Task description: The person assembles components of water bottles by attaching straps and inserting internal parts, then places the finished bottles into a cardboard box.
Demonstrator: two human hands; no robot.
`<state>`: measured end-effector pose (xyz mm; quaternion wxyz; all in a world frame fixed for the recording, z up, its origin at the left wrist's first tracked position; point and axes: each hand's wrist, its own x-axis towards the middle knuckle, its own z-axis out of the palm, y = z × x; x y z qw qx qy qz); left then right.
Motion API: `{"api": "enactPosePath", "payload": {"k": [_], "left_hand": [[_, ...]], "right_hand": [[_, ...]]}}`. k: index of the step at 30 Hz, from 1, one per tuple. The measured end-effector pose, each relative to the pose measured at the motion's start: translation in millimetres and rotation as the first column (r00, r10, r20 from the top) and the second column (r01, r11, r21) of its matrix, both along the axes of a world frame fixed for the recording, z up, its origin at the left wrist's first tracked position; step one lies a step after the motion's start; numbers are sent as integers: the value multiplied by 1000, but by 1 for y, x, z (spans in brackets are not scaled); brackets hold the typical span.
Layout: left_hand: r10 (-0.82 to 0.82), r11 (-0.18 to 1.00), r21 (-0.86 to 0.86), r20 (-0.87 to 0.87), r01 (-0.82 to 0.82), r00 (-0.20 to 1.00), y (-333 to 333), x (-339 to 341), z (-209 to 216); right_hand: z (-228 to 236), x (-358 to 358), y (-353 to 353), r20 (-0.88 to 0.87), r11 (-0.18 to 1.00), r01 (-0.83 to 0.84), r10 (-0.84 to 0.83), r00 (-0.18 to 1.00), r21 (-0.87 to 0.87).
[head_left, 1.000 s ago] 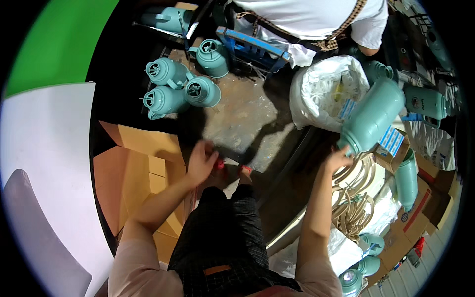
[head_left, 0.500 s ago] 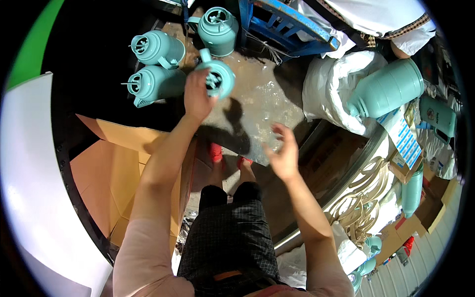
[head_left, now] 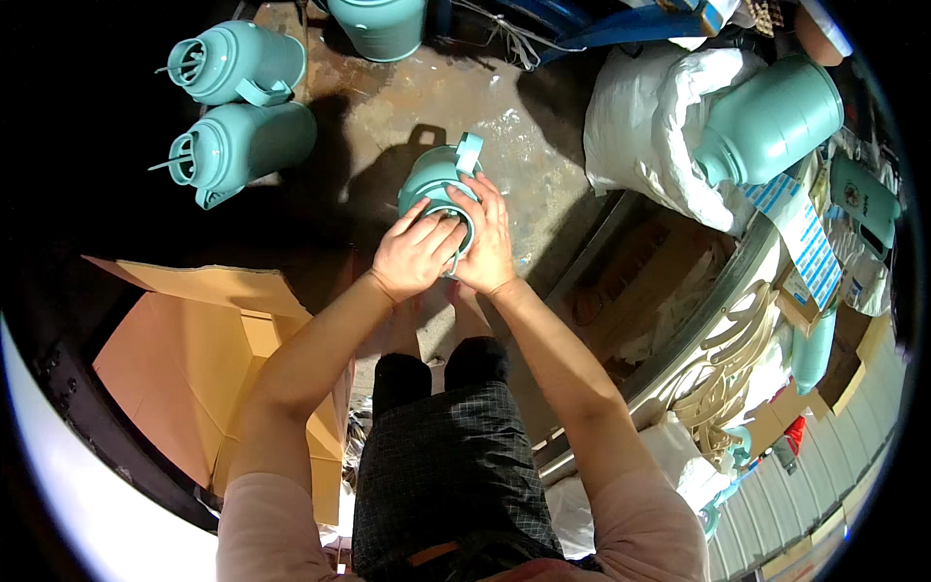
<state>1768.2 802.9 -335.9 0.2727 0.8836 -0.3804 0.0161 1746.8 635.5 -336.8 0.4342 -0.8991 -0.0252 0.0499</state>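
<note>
Between the two hands, just ahead of the knees (head_left: 487,361), a green jug (head_left: 425,180) is held at the near part of the counter (head_left: 465,92); whether its base rests there is hidden. Its mouth seems to be tipped toward the lap, and its handle (head_left: 468,153) is turned to the far side. The neck beside the handle is gripped by the fingers of the right hand (head_left: 487,242). The fingers of the left hand (head_left: 412,254) are bent over the mouth; whether they are closed on anything cannot be told.

The step in hand is judged to be work at the mouth. For this, the neck is best held firmly from the right so that the jug is not allowed to twist, while pressure from the left is spread evenly round the rim. If only one side is pressed, the jug could be tipped.

Farther left, two more jugs (head_left: 262,141) are seen close together, with thin stems showing at their mouths; another jug (head_left: 381,27) is placed beyond. Nearer, an open carton (head_left: 194,364) is set. At the right, a white bag (head_left: 630,126) is found, with a flask (head_left: 776,121) leaned against it, and beige straps (head_left: 727,359) are heaped lower down.
</note>
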Motion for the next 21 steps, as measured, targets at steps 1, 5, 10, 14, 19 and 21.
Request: {"api": "enactPosePath", "payload": {"k": [1, 5, 10, 14, 19, 21], "left_hand": [[-17, 1000, -4, 4, 17, 1000, -2, 1, -3], [-34, 998, -42, 52, 36, 998, -10, 3, -2], [-8, 999, -36, 36, 9, 999, -23, -6, -2], [55, 998, 47, -64, -52, 996, -20, -18, 4], [2, 1000, -8, -55, -2, 998, -23, -5, 7], [45, 999, -19, -77, -47, 996, -25, -8, 7]], "right_hand": [[-4, -1, -1, 15, 1000, 6, -6, 1000, -9], [-5, 2, -9, 60, 1000, 3, -5, 998, 30], [-4, -7, -18, 24, 998, 28, -29, 999, 59], [-10, -15, -7, 6, 997, 56, -56, 998, 45], [-7, -5, -13, 48, 996, 68, -71, 996, 53], [-10, -8, -10, 53, 998, 52, -54, 997, 33]]}}
